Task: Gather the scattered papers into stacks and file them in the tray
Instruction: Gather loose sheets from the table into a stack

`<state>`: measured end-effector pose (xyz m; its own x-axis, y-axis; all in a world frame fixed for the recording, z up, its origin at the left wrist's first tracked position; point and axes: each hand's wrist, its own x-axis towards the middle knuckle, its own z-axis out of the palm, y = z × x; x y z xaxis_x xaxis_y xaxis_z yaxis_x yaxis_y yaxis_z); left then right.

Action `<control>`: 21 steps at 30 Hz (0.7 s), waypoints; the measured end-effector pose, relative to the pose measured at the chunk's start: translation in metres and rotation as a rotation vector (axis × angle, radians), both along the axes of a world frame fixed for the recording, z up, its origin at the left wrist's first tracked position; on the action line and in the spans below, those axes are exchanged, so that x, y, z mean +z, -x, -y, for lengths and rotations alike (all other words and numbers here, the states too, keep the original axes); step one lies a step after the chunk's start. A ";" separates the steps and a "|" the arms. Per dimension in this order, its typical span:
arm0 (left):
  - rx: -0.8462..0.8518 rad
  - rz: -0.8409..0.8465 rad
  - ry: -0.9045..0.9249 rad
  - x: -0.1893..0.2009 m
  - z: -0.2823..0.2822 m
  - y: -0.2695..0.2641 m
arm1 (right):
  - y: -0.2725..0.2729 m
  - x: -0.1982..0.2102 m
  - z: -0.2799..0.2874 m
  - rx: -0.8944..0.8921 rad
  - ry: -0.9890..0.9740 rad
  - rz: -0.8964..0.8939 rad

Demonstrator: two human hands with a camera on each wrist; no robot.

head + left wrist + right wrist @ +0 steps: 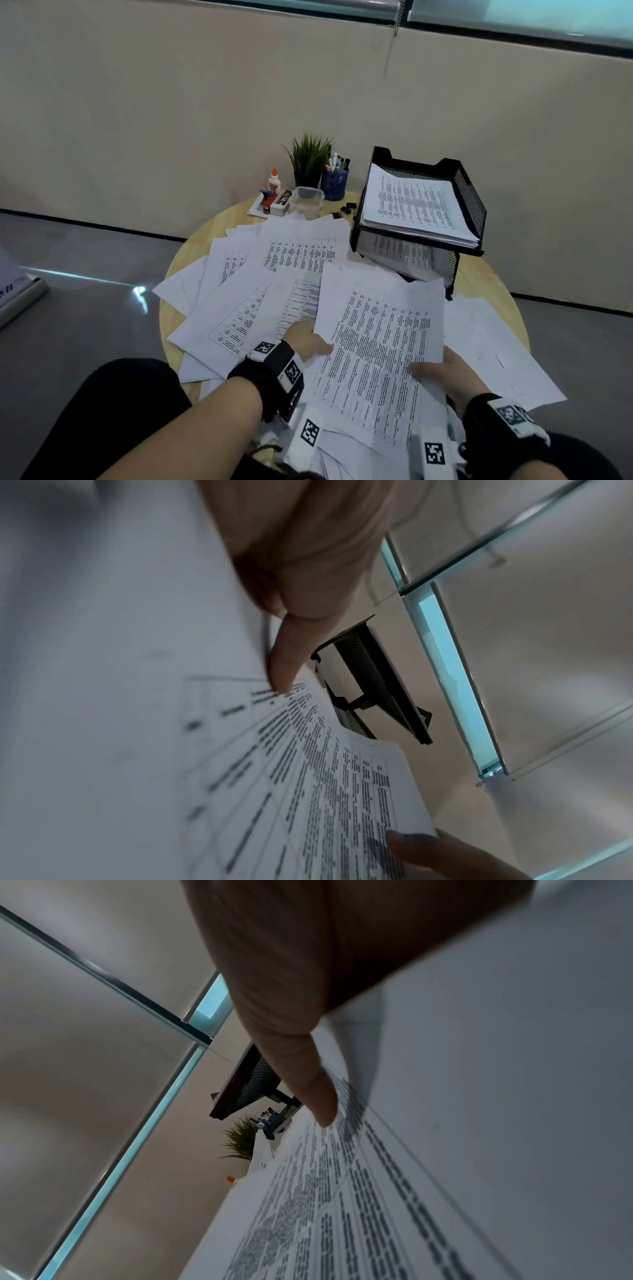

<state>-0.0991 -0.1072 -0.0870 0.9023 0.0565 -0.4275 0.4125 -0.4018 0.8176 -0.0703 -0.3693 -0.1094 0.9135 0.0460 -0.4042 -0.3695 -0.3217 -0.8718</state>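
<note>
Both gripping one sheaf (376,346): left hand (310,342) at its nine o'clock edge, right hand (445,371) at five. Tray (474,202) at one o'clock, nearer right; sheaf's length aimed there.

A potted plant (310,161) stands at the far edge of the round wooden desk (174,274). Just right of the plant is a blue pen cup (335,183); left of it a glue bottle (274,180); in front, a clear plastic container (307,200). Black binder clips (344,211) lie right of that container.
</note>
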 end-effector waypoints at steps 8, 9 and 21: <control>0.117 0.150 0.277 0.005 -0.009 0.019 | -0.008 -0.002 0.007 -0.193 0.058 0.233; 0.133 0.168 0.332 0.010 -0.011 0.021 | -0.008 0.001 0.005 -0.192 -0.032 0.234; 0.229 0.559 0.471 0.088 -0.016 -0.017 | -0.008 0.109 -0.036 -0.113 -0.504 0.521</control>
